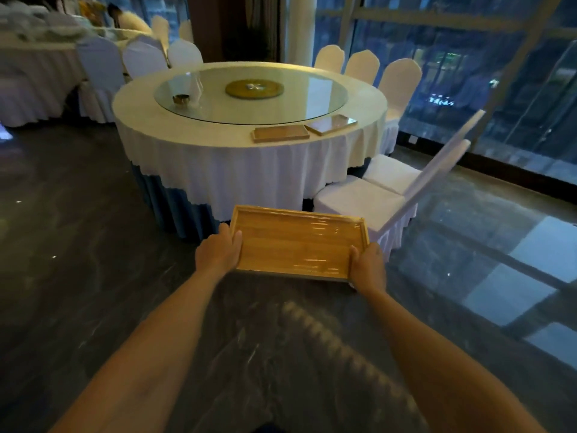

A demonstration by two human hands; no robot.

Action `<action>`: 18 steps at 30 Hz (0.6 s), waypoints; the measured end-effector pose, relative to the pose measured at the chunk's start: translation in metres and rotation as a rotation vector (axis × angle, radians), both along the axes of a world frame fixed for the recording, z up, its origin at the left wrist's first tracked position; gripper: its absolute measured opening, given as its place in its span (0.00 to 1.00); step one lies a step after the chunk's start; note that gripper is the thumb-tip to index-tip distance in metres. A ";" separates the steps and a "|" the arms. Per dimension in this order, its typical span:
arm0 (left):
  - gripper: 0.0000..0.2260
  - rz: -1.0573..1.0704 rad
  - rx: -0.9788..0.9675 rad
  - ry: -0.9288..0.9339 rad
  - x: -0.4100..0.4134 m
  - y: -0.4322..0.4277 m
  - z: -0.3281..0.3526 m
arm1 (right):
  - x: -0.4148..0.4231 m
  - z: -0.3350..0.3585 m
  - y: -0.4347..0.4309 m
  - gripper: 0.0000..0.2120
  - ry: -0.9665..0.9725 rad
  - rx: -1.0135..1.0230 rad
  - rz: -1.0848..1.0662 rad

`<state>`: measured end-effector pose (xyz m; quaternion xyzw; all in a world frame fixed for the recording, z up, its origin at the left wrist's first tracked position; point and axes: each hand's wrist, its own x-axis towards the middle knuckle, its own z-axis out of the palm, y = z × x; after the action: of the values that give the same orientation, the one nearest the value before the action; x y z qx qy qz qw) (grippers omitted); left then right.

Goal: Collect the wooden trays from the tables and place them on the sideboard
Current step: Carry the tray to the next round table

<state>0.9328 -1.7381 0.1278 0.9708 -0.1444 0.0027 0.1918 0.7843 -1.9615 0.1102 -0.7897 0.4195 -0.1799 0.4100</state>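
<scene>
I hold a light wooden tray (296,242) level in front of me, over the dark floor. My left hand (218,253) grips its left short side and my right hand (367,267) grips its right near corner. Two more wooden trays lie side by side on the near right edge of the round table (193,132): one flat tray (280,133) and, to its right, a shinier tray (331,124) set at an angle. No sideboard shows in the head view.
A glass turntable (312,98) with a small dish (181,99) sits mid-table. White-covered chairs ring the table; two pulled-out chairs (374,195) stand right of the tray. Another clothed table (31,76) is at the far left. Windows (484,73) run along the right.
</scene>
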 end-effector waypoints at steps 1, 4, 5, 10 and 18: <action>0.17 0.012 0.008 0.002 0.019 -0.012 -0.003 | 0.020 -0.004 -0.013 0.18 -0.004 0.007 0.015; 0.17 0.031 0.017 0.008 0.078 -0.048 -0.021 | 0.083 -0.020 -0.051 0.18 -0.008 -0.011 0.043; 0.17 0.033 0.015 0.011 0.101 -0.060 -0.026 | 0.107 -0.023 -0.065 0.17 0.007 -0.026 0.039; 0.18 0.032 -0.012 0.058 0.230 -0.123 -0.029 | 0.243 -0.020 -0.131 0.17 0.069 -0.044 0.027; 0.18 0.085 -0.106 0.125 0.410 -0.204 -0.011 | 0.426 0.001 -0.214 0.17 0.022 -0.065 0.064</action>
<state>1.3427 -1.9418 0.1169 0.9628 -0.0907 -0.0421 0.2512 1.2103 -2.1753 0.1117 -0.8176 0.3923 -0.1716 0.3851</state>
